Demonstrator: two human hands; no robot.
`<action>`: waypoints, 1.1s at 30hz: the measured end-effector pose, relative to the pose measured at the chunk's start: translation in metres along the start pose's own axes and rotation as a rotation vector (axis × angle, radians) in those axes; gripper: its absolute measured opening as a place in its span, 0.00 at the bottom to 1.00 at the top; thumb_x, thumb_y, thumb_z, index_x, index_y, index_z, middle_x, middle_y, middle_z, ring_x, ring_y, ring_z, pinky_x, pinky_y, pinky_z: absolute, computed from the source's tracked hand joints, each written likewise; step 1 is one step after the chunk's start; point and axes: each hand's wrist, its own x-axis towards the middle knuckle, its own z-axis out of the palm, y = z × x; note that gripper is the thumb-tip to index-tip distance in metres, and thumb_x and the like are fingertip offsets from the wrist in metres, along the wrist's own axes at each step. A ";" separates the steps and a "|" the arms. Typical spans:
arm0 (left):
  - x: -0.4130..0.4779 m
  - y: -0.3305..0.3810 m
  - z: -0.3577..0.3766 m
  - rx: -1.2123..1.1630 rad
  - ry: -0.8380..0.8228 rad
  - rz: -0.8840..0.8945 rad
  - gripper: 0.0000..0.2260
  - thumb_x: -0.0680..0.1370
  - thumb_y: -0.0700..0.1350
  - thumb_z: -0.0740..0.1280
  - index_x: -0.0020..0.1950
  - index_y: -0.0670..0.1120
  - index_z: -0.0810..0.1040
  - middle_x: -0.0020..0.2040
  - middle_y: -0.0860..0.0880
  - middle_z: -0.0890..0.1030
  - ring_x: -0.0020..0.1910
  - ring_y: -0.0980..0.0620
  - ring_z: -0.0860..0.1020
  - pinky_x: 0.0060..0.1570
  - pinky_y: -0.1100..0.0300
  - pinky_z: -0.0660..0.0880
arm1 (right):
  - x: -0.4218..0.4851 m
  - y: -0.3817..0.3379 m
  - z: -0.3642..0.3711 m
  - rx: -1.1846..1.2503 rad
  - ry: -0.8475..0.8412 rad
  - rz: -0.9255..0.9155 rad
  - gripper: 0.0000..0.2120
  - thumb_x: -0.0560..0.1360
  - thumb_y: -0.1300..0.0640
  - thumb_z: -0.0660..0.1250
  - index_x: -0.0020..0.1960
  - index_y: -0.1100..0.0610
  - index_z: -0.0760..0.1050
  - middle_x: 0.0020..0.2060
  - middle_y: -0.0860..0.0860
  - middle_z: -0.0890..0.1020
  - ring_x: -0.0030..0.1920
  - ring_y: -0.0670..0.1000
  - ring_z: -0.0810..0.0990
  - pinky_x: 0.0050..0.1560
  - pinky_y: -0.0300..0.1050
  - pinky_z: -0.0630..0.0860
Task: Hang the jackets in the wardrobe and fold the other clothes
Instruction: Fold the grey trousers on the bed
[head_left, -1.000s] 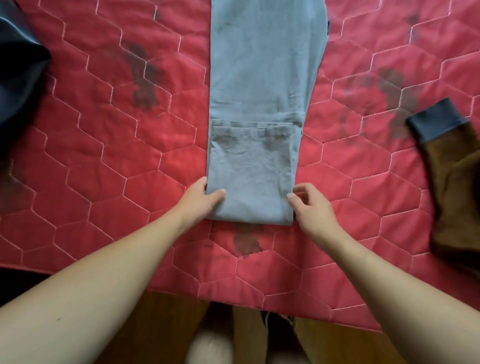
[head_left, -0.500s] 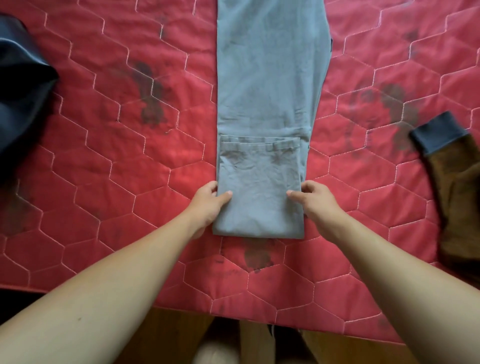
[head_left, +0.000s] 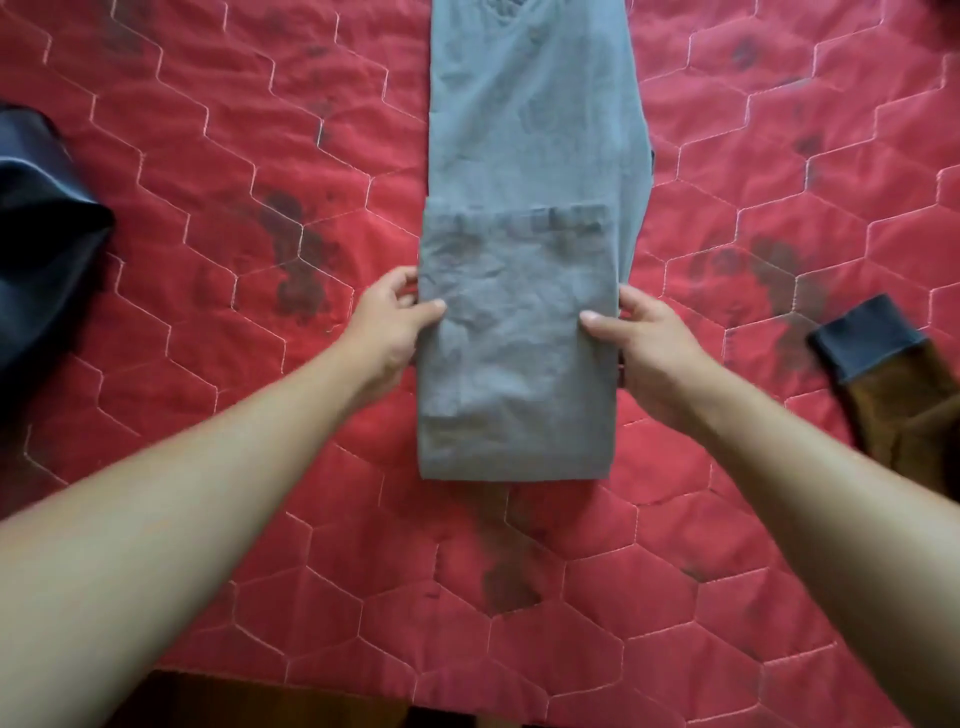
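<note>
Head view is looking down on a red quilted cover (head_left: 208, 156) filling the scene, with a long grey garment (head_left: 530, 130) lying down its middle, its near end doubled back into a folded panel. Both bare forearms are reaching in from the near corners toward that panel. The left hand (head_left: 387, 325) is pinching the panel's left edge, thumb lying on top and fingers curling at the side; the right hand (head_left: 652, 345) is gripping the right edge likewise. A dark garment (head_left: 41, 234) is lying at the left, and a brown sleeve (head_left: 904, 415) with a dark cuff at the right, both well apart from the grey one.
</note>
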 end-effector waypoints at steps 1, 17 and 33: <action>0.019 0.016 0.003 -0.041 0.010 0.018 0.12 0.80 0.31 0.64 0.55 0.48 0.75 0.42 0.51 0.85 0.36 0.56 0.83 0.36 0.63 0.78 | 0.017 -0.019 -0.002 -0.006 -0.002 -0.027 0.10 0.82 0.63 0.64 0.60 0.54 0.79 0.49 0.52 0.86 0.42 0.50 0.85 0.35 0.41 0.79; -0.031 -0.107 -0.017 0.186 -0.130 -0.458 0.11 0.82 0.43 0.67 0.63 0.45 0.80 0.56 0.49 0.86 0.59 0.48 0.83 0.66 0.44 0.75 | -0.007 0.112 -0.015 0.115 -0.043 0.419 0.10 0.80 0.66 0.65 0.60 0.64 0.80 0.53 0.58 0.87 0.47 0.54 0.87 0.50 0.48 0.85; -0.089 -0.131 -0.029 0.173 -0.225 -0.557 0.07 0.82 0.44 0.66 0.56 0.44 0.81 0.46 0.50 0.87 0.40 0.56 0.84 0.40 0.63 0.77 | -0.062 0.142 -0.011 0.065 -0.029 0.553 0.13 0.79 0.61 0.67 0.63 0.61 0.80 0.53 0.57 0.87 0.50 0.55 0.87 0.48 0.50 0.84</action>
